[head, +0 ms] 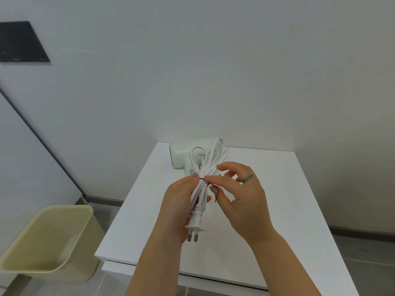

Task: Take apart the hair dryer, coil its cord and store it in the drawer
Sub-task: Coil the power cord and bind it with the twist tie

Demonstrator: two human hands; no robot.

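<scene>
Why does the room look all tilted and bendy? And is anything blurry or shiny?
Head view: the wide-angle lens tilts the walls and stretches the yellow bin; light is soft and even, no glare on the white table; the left hand gripping the cord bundle and right hand pinching its black tie look sharp.

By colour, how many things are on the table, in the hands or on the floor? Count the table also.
White: 2, cord and table
Pale green: 1, hair dryer
Black: 1, twist tie
Pale yellow: 1, bin
Total: 5
</scene>
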